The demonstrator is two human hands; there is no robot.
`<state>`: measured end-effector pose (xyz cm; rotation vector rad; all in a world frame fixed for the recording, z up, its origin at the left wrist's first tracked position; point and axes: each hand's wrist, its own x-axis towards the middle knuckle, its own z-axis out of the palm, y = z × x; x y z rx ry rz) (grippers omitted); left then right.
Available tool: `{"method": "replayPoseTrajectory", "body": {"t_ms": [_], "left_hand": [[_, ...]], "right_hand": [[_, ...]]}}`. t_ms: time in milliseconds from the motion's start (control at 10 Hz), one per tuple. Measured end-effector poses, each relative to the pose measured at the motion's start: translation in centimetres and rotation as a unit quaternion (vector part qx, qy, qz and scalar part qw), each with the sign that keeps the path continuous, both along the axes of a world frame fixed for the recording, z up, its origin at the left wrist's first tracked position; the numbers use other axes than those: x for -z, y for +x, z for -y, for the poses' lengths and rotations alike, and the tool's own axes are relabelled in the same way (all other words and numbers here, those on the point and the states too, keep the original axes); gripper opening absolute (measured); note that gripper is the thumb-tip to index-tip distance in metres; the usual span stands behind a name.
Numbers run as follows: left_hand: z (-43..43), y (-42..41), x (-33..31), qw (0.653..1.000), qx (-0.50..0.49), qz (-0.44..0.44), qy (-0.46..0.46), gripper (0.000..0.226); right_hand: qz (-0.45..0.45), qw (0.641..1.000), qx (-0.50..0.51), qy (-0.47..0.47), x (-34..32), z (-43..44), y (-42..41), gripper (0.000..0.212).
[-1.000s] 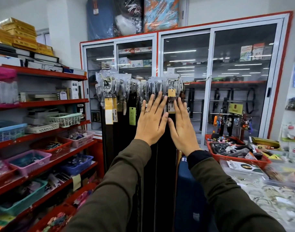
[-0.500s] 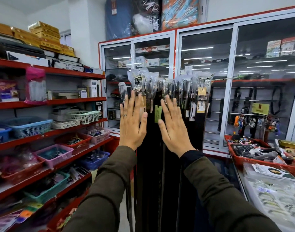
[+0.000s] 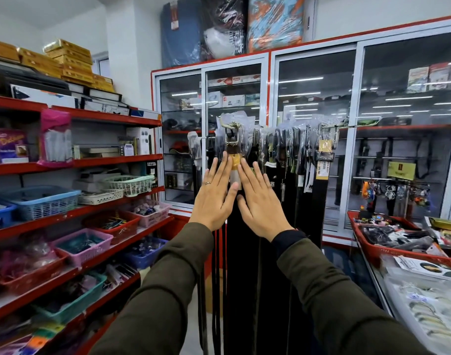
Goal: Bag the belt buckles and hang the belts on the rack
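A row of dark belts [image 3: 283, 201] hangs from a rack [image 3: 352, 125], each buckle wrapped in a clear plastic bag [image 3: 231, 131]. Price tags dangle below the buckles. My left hand [image 3: 215, 198] and my right hand [image 3: 260, 203] are held flat with fingers spread, side by side against the hanging straps near the left end of the row. Between their fingertips hangs a belt with a bagged metal buckle and a yellow tag [image 3: 235, 160]. Neither hand grips anything.
Red shelves [image 3: 73, 213] with baskets of small goods run along the left. A glass cabinet [image 3: 316, 119] stands behind the rack. A red tray [image 3: 378, 249] of items and a glass counter [image 3: 424, 303] sit at the right.
Both hands have slid leftward along the row of belts, from the right end to the left end. They stay flat and open. The view has turned with them.
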<state>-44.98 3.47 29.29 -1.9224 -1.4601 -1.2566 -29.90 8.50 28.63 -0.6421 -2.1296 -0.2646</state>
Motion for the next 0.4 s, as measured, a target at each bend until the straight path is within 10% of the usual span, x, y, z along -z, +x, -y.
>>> {"method": "replayPoseTrajectory", "body": {"t_ms": [400], "left_hand": [[0.5, 3.4, 0.8, 0.99, -0.123, -0.029, 0.06, 0.069]], "right_hand": [[-0.018, 1.0, 0.004, 0.02, 0.1, 1.0, 4.0, 0.065]]}}
